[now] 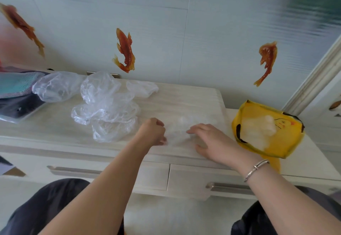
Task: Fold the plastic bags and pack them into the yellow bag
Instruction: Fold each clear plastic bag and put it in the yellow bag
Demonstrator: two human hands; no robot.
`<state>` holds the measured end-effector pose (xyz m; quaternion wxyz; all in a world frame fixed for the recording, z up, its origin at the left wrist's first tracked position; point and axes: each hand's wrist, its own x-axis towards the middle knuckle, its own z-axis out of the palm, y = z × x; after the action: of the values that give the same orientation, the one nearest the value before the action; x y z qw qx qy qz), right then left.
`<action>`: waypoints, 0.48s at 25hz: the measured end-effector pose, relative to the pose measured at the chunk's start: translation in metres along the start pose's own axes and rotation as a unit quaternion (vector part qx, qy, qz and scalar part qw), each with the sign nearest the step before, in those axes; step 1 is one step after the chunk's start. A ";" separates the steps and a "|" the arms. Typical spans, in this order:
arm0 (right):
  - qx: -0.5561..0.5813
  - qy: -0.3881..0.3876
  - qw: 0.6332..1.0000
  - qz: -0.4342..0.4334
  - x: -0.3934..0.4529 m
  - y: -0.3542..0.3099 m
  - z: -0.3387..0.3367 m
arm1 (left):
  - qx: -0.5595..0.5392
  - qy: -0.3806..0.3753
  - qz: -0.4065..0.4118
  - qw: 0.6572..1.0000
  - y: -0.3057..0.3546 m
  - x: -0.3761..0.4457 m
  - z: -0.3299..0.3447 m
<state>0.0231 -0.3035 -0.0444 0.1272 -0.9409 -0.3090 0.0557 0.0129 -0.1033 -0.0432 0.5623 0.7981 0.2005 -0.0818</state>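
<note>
A clear plastic bag [181,129] lies flat and blurred on the pale cabinet top [184,94], between my two hands. My left hand [152,130] has curled fingers that pinch the bag's left edge. My right hand [210,140] rests on the bag's right side with fingers spread and nearly straight. Several crumpled clear plastic bags [103,105] sit in a heap to the left. The yellow bag [267,129] stands open at the right, with pale folded plastic showing inside it.
A folded teal and grey cloth pile [16,89] lies at the far left of the cabinet top. Drawer handles [73,170] run along the cabinet front below my arms. A tiled wall with red fish stickers [125,50] rises behind.
</note>
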 end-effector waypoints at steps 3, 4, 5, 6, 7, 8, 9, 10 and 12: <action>-0.005 -0.010 1.000 0.001 -0.006 -0.005 0.005 | -0.086 -0.078 -0.061 0.991 0.007 -0.021 0.009; -0.008 -0.013 1.000 0.010 -0.007 -0.006 0.006 | -0.096 -0.096 -0.071 0.988 0.008 -0.025 0.011; -0.009 -0.016 1.000 0.021 -0.008 -0.007 0.008 | -0.102 -0.111 -0.077 0.985 0.010 -0.029 0.012; -0.008 -0.019 0.999 0.031 -0.008 -0.008 0.009 | -0.109 -0.123 -0.084 0.983 0.013 -0.032 0.012; -0.009 -0.020 0.999 0.039 -0.007 -0.008 0.010 | -0.112 -0.132 -0.091 0.981 0.014 -0.034 0.012; -0.012 -0.020 0.999 0.044 -0.007 -0.008 0.011 | -0.108 -0.139 -0.096 0.980 0.016 -0.035 0.012; -0.017 -0.020 0.999 0.047 -0.008 -0.008 0.011 | -0.097 -0.142 -0.096 0.981 0.017 -0.036 0.012; -0.020 -0.020 0.998 0.049 -0.008 -0.007 0.011 | -0.079 -0.138 -0.091 0.983 0.017 -0.036 0.013; -0.018 -0.018 0.998 0.051 -0.010 -0.007 0.010 | -0.016 -0.105 -0.046 0.993 0.017 -0.034 0.014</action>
<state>0.0091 -0.3019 -0.0520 0.1020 -0.9564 -0.2636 0.0731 -0.0091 -0.1292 -0.0218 0.5884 0.7660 0.1785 -0.1876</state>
